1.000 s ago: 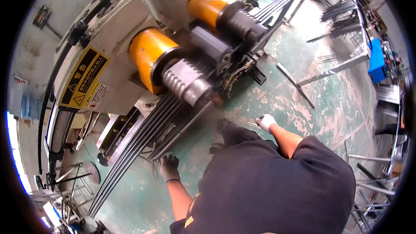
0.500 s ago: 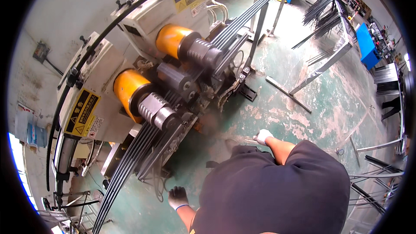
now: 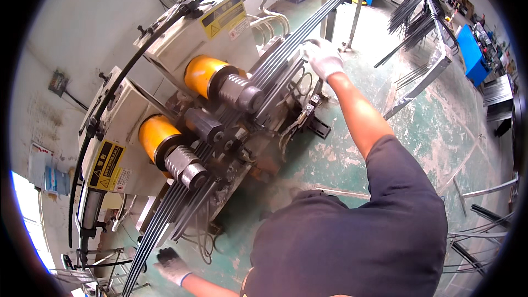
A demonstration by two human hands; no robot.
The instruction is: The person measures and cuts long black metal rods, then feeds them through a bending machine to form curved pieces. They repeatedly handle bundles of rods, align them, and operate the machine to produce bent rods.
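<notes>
Bundle of dark rods (image 3: 286, 49) lies threaded through the roller machine (image 3: 220, 115). Right hand (image 3: 323, 58) grasps its far end; left hand (image 3: 171, 264) rests open-fingered beside the near end. Feeding appears midway.

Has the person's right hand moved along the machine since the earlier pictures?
Yes. The right hand went from the floor near the lower yellow roller up past the upper yellow roller, onto the metal strips.

The long rods (image 3: 286, 49) run through the machine (image 3: 181, 104) between two rollers (image 3: 220, 82); right hand (image 3: 323, 58) on their far end, left hand (image 3: 171, 264) near their near end
</notes>
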